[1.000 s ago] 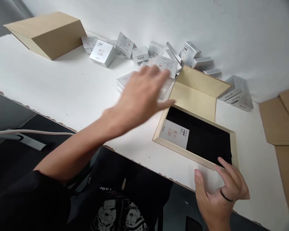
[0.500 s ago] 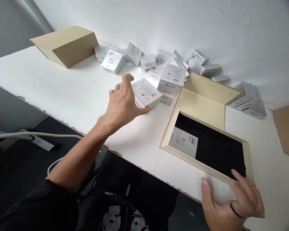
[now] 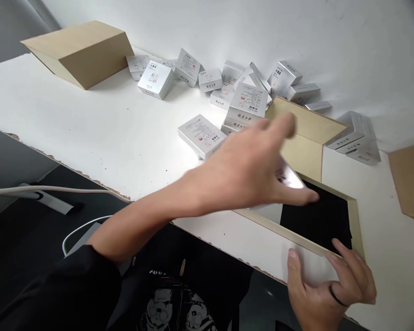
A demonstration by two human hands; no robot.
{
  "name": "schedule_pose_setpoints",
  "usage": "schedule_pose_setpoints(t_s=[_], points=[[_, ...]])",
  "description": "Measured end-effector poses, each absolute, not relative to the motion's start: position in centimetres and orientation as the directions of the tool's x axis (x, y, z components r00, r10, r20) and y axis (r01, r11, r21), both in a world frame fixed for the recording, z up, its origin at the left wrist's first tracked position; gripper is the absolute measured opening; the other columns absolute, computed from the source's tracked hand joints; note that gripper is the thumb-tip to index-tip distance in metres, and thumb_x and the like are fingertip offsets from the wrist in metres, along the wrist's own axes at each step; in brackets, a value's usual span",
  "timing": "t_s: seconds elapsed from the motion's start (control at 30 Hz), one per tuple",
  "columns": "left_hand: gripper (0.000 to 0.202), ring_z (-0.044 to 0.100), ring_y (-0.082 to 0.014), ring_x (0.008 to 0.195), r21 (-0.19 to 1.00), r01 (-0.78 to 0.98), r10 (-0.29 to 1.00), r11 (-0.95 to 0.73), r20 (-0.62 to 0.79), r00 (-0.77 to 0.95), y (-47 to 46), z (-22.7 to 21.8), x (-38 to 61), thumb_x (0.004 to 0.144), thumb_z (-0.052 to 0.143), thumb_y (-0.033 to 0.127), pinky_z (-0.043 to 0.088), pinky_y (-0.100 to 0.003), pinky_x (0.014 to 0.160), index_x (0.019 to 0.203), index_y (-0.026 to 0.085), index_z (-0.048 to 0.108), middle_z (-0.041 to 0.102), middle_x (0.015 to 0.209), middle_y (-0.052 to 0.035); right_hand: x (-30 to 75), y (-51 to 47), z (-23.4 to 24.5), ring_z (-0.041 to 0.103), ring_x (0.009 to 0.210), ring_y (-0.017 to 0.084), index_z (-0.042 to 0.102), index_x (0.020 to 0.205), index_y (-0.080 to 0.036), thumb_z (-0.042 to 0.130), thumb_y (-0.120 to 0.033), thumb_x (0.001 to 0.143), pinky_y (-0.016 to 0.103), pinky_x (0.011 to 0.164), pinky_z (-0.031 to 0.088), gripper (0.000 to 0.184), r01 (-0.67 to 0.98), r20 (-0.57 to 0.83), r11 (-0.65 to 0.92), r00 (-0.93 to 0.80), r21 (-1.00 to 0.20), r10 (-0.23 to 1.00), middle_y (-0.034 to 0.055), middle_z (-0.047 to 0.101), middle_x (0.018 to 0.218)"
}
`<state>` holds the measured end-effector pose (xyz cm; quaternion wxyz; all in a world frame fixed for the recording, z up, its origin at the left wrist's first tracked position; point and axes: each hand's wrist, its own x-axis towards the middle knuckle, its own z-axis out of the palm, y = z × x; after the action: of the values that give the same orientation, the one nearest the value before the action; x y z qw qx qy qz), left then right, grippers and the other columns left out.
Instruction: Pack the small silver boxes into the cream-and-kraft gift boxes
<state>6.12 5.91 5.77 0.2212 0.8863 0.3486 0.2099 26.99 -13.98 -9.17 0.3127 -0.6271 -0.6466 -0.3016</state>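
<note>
My left hand [image 3: 251, 172] reaches right across the white table, closed on a small white box [image 3: 290, 177] that shows only past my fingers. It hovers over the left part of the open tan box [image 3: 354, 216], above its black lining [image 3: 317, 220]. My right hand [image 3: 329, 287], with a dark ring on one finger, grips that box's front rim, fingers hooked over the edge and thumb outside on the table. The box's lid [image 3: 305, 122] lies open at the back.
Several small white boxes [image 3: 248, 99] lie heaped along the wall, and one lies flat nearer me [image 3: 202, 135]. A closed tan box [image 3: 79, 53] sits far left. Flat cardboard pieces [image 3: 409, 179] lie at the right. A white cable [image 3: 37, 188] runs below the table's ragged front edge.
My left hand took a small white box from the heap and swung right with it over the open tan box. My right hand stayed on the front rim.
</note>
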Motion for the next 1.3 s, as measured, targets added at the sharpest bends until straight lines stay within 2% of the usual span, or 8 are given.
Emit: schedule_pose_setpoints(t_s=[0.2, 0.37, 0.53, 0.63, 0.77, 0.9, 1.07, 1.3], points=[[0.046, 0.069, -0.0356, 0.087, 0.179, 0.552, 0.504, -0.814, -0.256, 0.825, 5.1, 7.0, 14.0, 0.092, 0.07, 0.059, 0.053, -0.052, 0.082, 0.107, 0.015, 0.074, 0.072, 0.089, -0.0125, 26.4, -14.3, -9.0, 0.061, 0.11, 0.033, 0.047, 0.134, -0.022, 0.093, -0.026, 0.071, 0.059, 0.096, 0.054, 0.078, 0.999, 0.757, 0.005, 0.031, -0.045, 0.653, 0.0186, 0.061, 0.125], [0.033, 0.069, -0.0398, 0.083, 0.123, 0.563, 0.462, -0.817, -0.446, 0.767, 5.2, 5.8, 17.4, 0.087, 0.073, 0.052, 0.055, -0.048, 0.063, 0.091, 0.021, 0.082, 0.075, 0.089, -0.0144, 25.9, -14.4, -9.2, 0.058, 0.118, 0.034, 0.046, 0.131, -0.024, 0.092, -0.026, 0.073, 0.061, 0.1, 0.05, 0.073, 0.996, 0.742, -0.032, 0.085, -0.086, 0.665, 0.0182, 0.06, 0.13], [0.024, 0.07, -0.0389, 0.096, 0.128, 0.516, 0.43, -0.847, -0.407, 0.806, 5.5, 6.2, 16.0, 0.092, 0.072, 0.04, 0.054, -0.049, 0.081, 0.102, 0.02, 0.083, 0.078, 0.101, -0.0136, 25.9, -14.6, -9.3, 0.058, 0.122, 0.036, 0.045, 0.131, -0.023, 0.09, -0.027, 0.075, 0.064, 0.102, 0.049, 0.072, 0.995, 0.747, -0.051, 0.095, -0.082, 0.658, 0.0181, 0.061, 0.132], [0.04, 0.069, -0.0311, 0.101, 0.299, 0.449, 0.32, -0.842, -0.393, 0.862, 5.7, 6.9, 14.0, 0.104, 0.053, 0.05, 0.052, -0.04, 0.081, 0.127, 0.024, 0.072, 0.077, 0.114, -0.0086, 25.9, -14.6, -9.4, 0.058, 0.123, 0.037, 0.045, 0.131, -0.022, 0.09, -0.027, 0.074, 0.064, 0.101, 0.05, 0.072, 0.994, 0.746, -0.068, 0.105, -0.08, 0.658, 0.019, 0.061, 0.132], [0.069, 0.064, -0.0319, 0.118, 0.346, 0.34, 0.149, -0.875, -0.476, 0.867, 6.3, 6.6, 12.8, 0.088, 0.075, 0.059, 0.05, -0.04, 0.091, 0.15, 0.041, 0.051, 0.065, 0.143, -0.0026, 25.9, -14.6, -9.4, 0.058, 0.124, 0.038, 0.046, 0.131, -0.022, 0.089, -0.027, 0.076, 0.064, 0.101, 0.05, 0.07, 0.994, 0.745, -0.072, 0.11, -0.082, 0.658, 0.0192, 0.061, 0.132], [0.059, 0.066, -0.0291, 0.112, 0.317, 0.286, 0.122, -0.904, -0.452, 0.884, 6.6, 5.8, 12.9, 0.09, 0.076, 0.052, 0.051, -0.037, 0.086, 0.145, 0.045, 0.056, 0.068, 0.135, -0.0038, 25.9, -14.5, -9.4, 0.059, 0.123, 0.037, 0.045, 0.131, -0.021, 0.088, -0.026, 0.077, 0.064, 0.102, 0.05, 0.069, 0.995, 0.742, -0.059, 0.1, -0.081, 0.662, 0.0191, 0.061, 0.134], [0.068, 0.068, -0.0309, 0.1, 0.294, 0.386, 0.256, -0.874, -0.396, 0.882, 6.3, 5.1, 12.8, 0.078, 0.084, 0.058, 0.052, -0.037, 0.078, 0.139, 0.034, 0.065, 0.069, 0.133, -0.0101, 25.9, -14.5, -9.4, 0.055, 0.128, 0.038, 0.045, 0.13, -0.02, 0.087, -0.025, 0.077, 0.066, 0.104, 0.048, 0.068, 0.996, 0.743, -0.06, 0.093, -0.072, 0.662, 0.0211, 0.061, 0.133], [0.054, 0.068, -0.0278, 0.086, 0.238, 0.282, 0.194, -0.93, -0.334, 0.922, 5.8, 3.3, 13.8, 0.08, 0.079, 0.054, 0.048, -0.035, 0.067, 0.127, 0.027, 0.074, 0.075, 0.117, -0.0102, 25.9, -14.5, -9.4, 0.058, 0.124, 0.036, 0.045, 0.129, -0.021, 0.087, -0.025, 0.078, 0.062, 0.102, 0.05, 0.067, 0.996, 0.747, -0.06, 0.094, -0.073, 0.658, 0.0193, 0.061, 0.13]])
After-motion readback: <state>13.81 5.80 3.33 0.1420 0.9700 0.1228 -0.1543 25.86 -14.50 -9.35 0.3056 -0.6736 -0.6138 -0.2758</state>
